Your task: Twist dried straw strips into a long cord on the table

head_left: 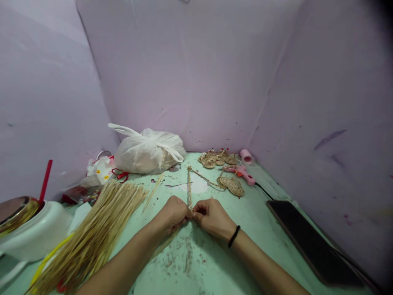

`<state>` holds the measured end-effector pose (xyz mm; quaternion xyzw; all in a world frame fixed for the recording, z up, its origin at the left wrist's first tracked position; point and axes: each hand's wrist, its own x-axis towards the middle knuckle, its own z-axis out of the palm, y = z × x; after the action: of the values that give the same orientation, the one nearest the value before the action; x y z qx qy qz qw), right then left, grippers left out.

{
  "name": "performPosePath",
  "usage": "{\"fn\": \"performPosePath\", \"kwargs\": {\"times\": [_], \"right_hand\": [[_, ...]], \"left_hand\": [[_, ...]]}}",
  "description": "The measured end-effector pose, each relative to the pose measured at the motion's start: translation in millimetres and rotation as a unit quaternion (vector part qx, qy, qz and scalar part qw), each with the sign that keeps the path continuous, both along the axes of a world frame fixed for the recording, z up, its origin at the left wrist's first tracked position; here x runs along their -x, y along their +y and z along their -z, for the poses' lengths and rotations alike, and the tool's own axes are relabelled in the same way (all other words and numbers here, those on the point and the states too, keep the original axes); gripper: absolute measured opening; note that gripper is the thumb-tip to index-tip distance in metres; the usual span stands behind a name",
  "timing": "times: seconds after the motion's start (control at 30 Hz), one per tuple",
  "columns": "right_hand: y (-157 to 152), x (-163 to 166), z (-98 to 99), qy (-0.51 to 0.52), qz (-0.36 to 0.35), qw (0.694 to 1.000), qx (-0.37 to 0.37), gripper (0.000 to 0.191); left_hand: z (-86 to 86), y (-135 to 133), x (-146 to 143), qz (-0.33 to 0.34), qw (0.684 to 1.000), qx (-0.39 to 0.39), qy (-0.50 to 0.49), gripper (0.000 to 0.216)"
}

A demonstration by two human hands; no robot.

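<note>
My left hand (174, 213) and my right hand (211, 216) meet at the middle of the green table (245, 213), both pinched on the near end of a braided straw cord (189, 184). The braid runs straight away from my fingers, then bends right toward a flat coiled straw piece (232, 185). Loose straw ends trail from under my left hand toward me. A black band sits on my right wrist.
A thick bundle of straw stalks (92, 237) lies at the left. Behind it stand a white pot (33, 233), a knotted white plastic bag (147, 151) and small clutter. More coiled straw pieces (215, 159), a pink glue gun (242, 173), pink tape roll (246, 156) and a dark tablet (310, 241) lie right.
</note>
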<state>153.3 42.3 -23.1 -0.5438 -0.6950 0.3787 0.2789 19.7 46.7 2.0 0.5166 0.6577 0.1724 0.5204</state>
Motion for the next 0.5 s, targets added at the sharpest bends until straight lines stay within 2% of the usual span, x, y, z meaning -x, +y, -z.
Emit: {"fn": "performPosePath", "kwargs": {"times": [0.07,0.13,0.33,0.5], "right_hand": [[-4,0,-10.1,-0.086,0.019,0.995,-0.047,0.012],[-7,1,-18.9,-0.129,0.040,0.990,-0.043,0.012],[-13,9,-25.3,-0.119,0.080,0.989,0.024,0.013],[-25,18,-27.1,-0.191,0.077,0.977,-0.052,0.017]], "left_hand": [[0.6,-2,-4,-0.007,1.000,-0.011,-0.005,0.015],[1.1,-4,-6,-0.014,1.000,-0.004,-0.004,0.015],[3.7,-4,-4,-0.032,0.998,0.037,-0.034,0.016],[2.1,-2,2,-0.006,0.996,0.011,-0.083,0.014]]}}
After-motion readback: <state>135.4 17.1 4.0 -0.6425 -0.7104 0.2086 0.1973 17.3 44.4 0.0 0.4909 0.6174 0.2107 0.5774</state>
